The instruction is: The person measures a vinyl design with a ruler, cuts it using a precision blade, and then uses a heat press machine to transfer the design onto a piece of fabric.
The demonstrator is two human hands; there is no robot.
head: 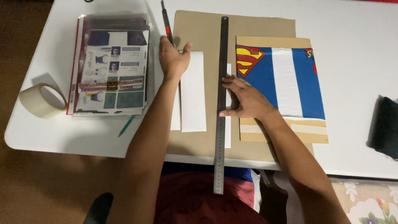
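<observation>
Head view, work as it lies: white table point(352, 62) carrying a brown cardboard sheet point(195, 141), on which a long steel ruler point(222, 103) crosses a white paper strip point(193, 91), set for a cut I judge not yet made. My right hand point(244, 99) presses the ruler flat, fingers spread; my left hand point(173, 58) rests palm-down on the strip's top, fingers closed around a red-and-black cutter point(167, 27). Blue-and-white covered book point(282, 83), sticker sheets point(112, 70), tape roll point(41, 99) lie aside.

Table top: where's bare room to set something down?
Free: white table between the blue-and-red printed sheet and the black cloth; the strip before the tape roll. Crowded: centre, both hands at the steel ruler on the cardboard.
</observation>
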